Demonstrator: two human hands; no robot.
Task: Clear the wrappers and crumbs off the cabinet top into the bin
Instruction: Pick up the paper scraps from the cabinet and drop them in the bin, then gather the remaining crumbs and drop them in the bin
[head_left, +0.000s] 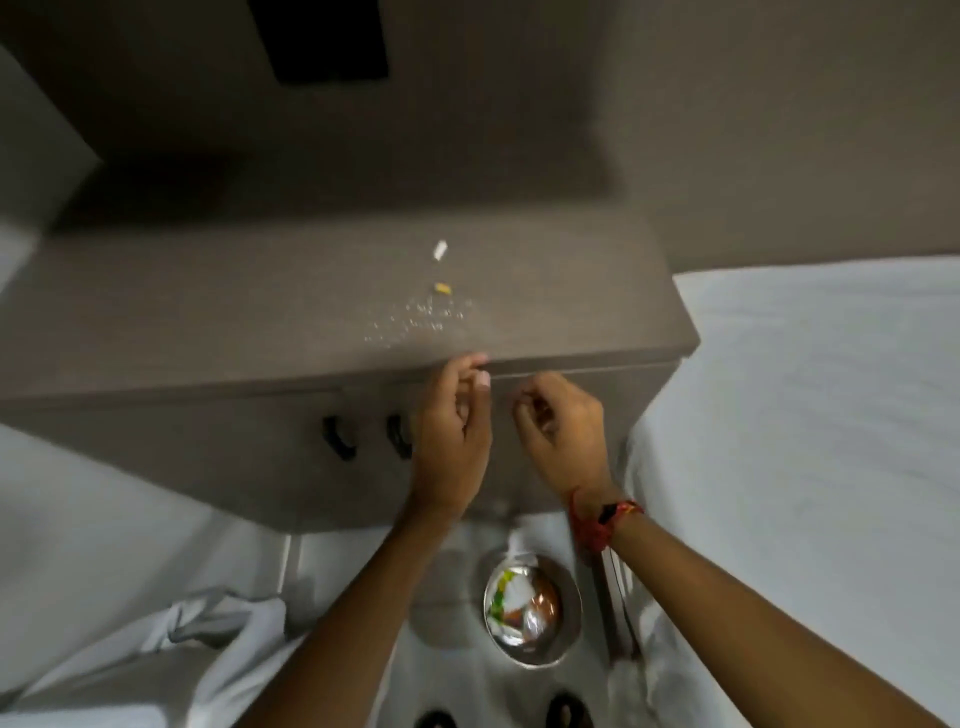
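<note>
The grey-brown cabinet top carries a scatter of pale crumbs, a small yellow scrap and a small white scrap behind them. My left hand is cupped at the cabinet's front edge, just below the crumbs, fingertips touching the edge. My right hand hangs beside it in front of the cabinet face, fingers curled loosely; whether it holds anything I cannot tell. On the floor below stands a round metal bin with colourful wrappers inside.
Two dark handles sit on the cabinet front left of my hands. A white bed borders the cabinet on the right. White cloth lies at lower left. A dark panel hangs on the wall above.
</note>
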